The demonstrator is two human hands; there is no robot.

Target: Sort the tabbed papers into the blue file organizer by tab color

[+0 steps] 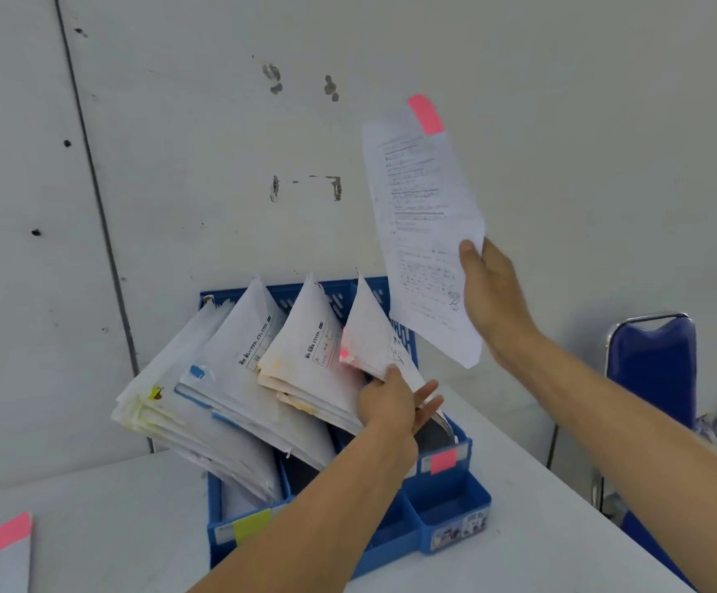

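Right hand (pixel 491 293) pinches a printed sheet (pixel 425 233) by its right edge and holds it aloft; left hand (pixel 391 406) presses its thumb on the pink-tabbed stack (pixel 374 336), fingers straight
The sheet's pink tab (pixel 425 114) points up, and its print is too blurred to read. The stack leans in the rightmost slot of the blue file organizer (pixel 446 502) on the tabletop (pixel 541 485), where the left forearm hides the middle slots' labels. Another pink-tabbed paper (pixel 1 549) is cut off at the lower-left corner
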